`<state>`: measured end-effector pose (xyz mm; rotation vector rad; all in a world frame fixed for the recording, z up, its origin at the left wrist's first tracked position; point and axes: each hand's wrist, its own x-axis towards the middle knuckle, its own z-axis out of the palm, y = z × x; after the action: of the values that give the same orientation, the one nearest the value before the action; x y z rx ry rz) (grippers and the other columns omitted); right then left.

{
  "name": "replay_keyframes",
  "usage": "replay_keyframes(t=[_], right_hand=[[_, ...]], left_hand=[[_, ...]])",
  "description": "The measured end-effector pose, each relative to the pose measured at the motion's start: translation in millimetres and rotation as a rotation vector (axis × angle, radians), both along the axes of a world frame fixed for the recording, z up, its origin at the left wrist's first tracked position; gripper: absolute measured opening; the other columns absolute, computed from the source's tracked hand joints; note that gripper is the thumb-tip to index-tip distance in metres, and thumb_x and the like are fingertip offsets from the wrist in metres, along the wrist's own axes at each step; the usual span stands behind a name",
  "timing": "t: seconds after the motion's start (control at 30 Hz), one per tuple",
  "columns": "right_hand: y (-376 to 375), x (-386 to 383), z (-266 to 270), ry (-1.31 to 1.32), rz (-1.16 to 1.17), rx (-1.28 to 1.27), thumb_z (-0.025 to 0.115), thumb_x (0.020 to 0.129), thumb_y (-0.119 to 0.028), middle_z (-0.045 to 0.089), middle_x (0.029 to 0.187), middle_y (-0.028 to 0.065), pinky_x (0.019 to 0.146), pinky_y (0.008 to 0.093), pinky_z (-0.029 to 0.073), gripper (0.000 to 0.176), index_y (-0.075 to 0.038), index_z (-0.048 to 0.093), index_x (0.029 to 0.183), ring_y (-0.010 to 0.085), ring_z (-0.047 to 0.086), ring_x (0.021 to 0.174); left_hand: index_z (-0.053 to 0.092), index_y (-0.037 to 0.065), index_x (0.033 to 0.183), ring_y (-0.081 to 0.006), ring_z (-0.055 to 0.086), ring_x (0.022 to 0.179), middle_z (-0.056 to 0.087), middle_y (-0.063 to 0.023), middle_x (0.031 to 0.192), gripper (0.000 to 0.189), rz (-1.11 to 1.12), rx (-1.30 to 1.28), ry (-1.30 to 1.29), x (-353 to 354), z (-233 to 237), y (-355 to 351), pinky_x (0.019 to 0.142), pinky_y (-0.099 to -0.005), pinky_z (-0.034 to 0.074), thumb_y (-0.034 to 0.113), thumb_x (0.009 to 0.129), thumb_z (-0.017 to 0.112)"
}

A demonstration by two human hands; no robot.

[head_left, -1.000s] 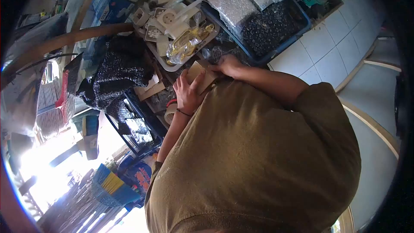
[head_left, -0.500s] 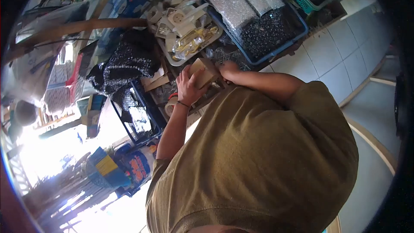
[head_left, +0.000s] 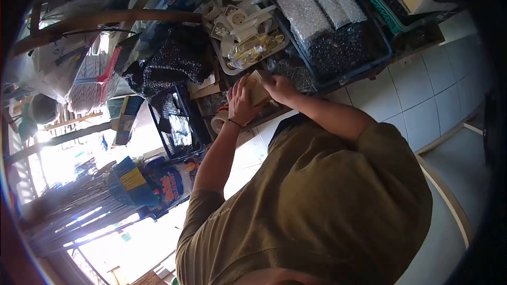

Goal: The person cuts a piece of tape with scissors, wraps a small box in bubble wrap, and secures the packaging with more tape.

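Observation:
A small brown cardboard box is held between my two hands in front of my body. My left hand, with a dark band at the wrist, has its fingers over the box's left side. On the opposite side, my right hand grips the box's upper right edge; its fingertips are partly hidden. Just beyond the box is a white tray with white sockets and yellow pieces in clear plastic. A roll of tape lies near my left wrist.
A blue crate at the upper right holds bubble-wrapped packs and black bubble wrap. To the left are crumpled black wrap and a dark basket. White floor tiles show at the right.
My right hand has moved up from the box's lower right onto its upper right edge. The box appears turned slightly. The whole view has shifted, with surroundings sitting further right.

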<state>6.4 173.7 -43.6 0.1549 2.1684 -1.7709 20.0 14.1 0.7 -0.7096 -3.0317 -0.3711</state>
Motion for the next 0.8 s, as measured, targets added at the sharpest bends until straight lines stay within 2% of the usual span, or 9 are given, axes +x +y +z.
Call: replay_keyframes(t=[0.17, 0.23, 0.3, 0.43, 0.5, 0.53, 0.57, 0.7, 0.8], right_hand=[[10.7, 5.5, 1.9, 0.090, -0.026, -0.064, 0.067, 0.072, -0.030, 0.056, 0.067, 0.0077, 0.056, 0.0343, 0.046, 0.032, -0.002, 0.055, 0.082, 0.0213, 0.056, 0.059], [26.8, 6.3, 5.5, -0.242, 0.125, -0.248, 0.068, 0.074, -0.032, 0.053, 0.064, 0.0037, 0.043, 0.0285, 0.041, 0.032, -0.005, 0.054, 0.082, 0.0145, 0.052, 0.053], [41.9, 18.1, 4.3, -0.252, 0.152, -0.300, 0.066, 0.077, -0.034, 0.050, 0.063, 0.0011, 0.037, 0.0226, 0.035, 0.030, -0.007, 0.053, 0.080, 0.0089, 0.048, 0.050], [45.8, 62.8, 3.5, -0.324, 0.008, -0.228, 0.062, 0.079, -0.037, 0.051, 0.065, 0.0003, 0.041, 0.0238, 0.038, 0.032, -0.007, 0.053, 0.079, 0.0096, 0.050, 0.053], [39.7, 77.3, 7.7, -0.307, -0.079, -0.193, 0.061, 0.080, -0.039, 0.051, 0.065, -0.0002, 0.042, 0.0243, 0.039, 0.032, -0.007, 0.053, 0.079, 0.0096, 0.050, 0.054], [32.6, 83.7, 5.5, -0.308, -0.128, -0.233, 0.060, 0.080, -0.039, 0.051, 0.065, -0.0005, 0.043, 0.0246, 0.039, 0.033, -0.008, 0.053, 0.078, 0.0097, 0.051, 0.055], [25.6, 88.1, 4.0, -0.312, -0.174, -0.272, 0.059, 0.080, -0.040, 0.051, 0.066, -0.0007, 0.044, 0.0248, 0.040, 0.033, -0.008, 0.053, 0.077, 0.0098, 0.051, 0.056], [-14.8, 87.7, 25.5, -0.155, -0.051, -0.059, 0.060, 0.080, -0.035, 0.052, 0.062, 0.0007, 0.044, 0.0233, 0.039, 0.028, -0.007, 0.056, 0.077, 0.0090, 0.051, 0.053], [-48.2, 83.3, 22.9, 0.001, 0.179, 0.090, 0.062, 0.081, -0.027, 0.053, 0.061, -0.0001, 0.046, 0.0234, 0.039, 0.023, -0.004, 0.057, 0.078, 0.0073, 0.050, 0.053]], left_hand=[[0.042, 0.013, 0.119, -0.0316, 0.035, 0.120, 0.035, -0.0106, 0.133, 0.074, -0.007, -0.008, 0.004, -0.2, -4.5, -2.0, 0.096, -0.0491, 0.027, 0.032, 0.056, 0.075], [0.040, 0.013, 0.120, -0.0320, 0.035, 0.120, 0.034, -0.0105, 0.133, 0.075, -0.013, -0.014, 0.014, -2.0, -8.5, -3.8, 0.094, -0.0486, 0.028, 0.036, 0.057, 0.075], [0.038, 0.012, 0.121, -0.0317, 0.035, 0.120, 0.034, -0.0107, 0.132, 0.077, -0.020, -0.010, 0.038, -5.8, -10.9, -7.5, 0.093, -0.0482, 0.028, 0.038, 0.058, 0.074], [0.035, 0.007, 0.127, -0.0315, 0.034, 0.120, 0.037, -0.0124, 0.130, 0.075, -0.074, 0.214, -0.089, -4.8, -1.3, -27.4, 0.095, -0.0455, 0.029, 0.033, 0.066, 0.071], [0.037, 0.005, 0.126, -0.0308, 0.035, 0.120, 0.041, -0.0137, 0.127, 0.062, 0.042, 0.693, -0.014, 1.8, -5.2, -45.9, 0.097, -0.0417, 0.029, 0.024, 0.074, 0.065], [0.042, 0.004, 0.122, -0.0295, 0.038, 0.118, 0.043, -0.0143, 0.124, 0.049, 0.143, 0.702, 0.025, 13.0, 3.3, -55.4, 0.095, -0.0367, 0.034, 0.016, 0.078, 0.060], [0.048, 0.003, 0.116, -0.0275, 0.046, 0.109, 0.050, -0.0138, 0.115, 0.040, 0.337, 1.014, -0.162, 27.1, -3.6, -69.2, 0.088, -0.0341, 0.039, 0.013, 0.079, 0.059], [0.058, 0.001, 0.092, -0.0202, 0.058, 0.079, 0.059, -0.0110, 0.088, 0.013, 0.425, 0.845, 0.094, 98.6, 3.9, -116.6, 0.072, -0.0297, 0.045, 0.008, 0.082, 0.057], [0.059, 0.001, 0.087, -0.0183, 0.060, 0.069, 0.061, -0.0102, 0.080, 0.009, 0.508, 0.882, 0.110, 154.0, -23.3, -144.7, 0.063, -0.0277, 0.046, 0.008, 0.083, 0.057]])
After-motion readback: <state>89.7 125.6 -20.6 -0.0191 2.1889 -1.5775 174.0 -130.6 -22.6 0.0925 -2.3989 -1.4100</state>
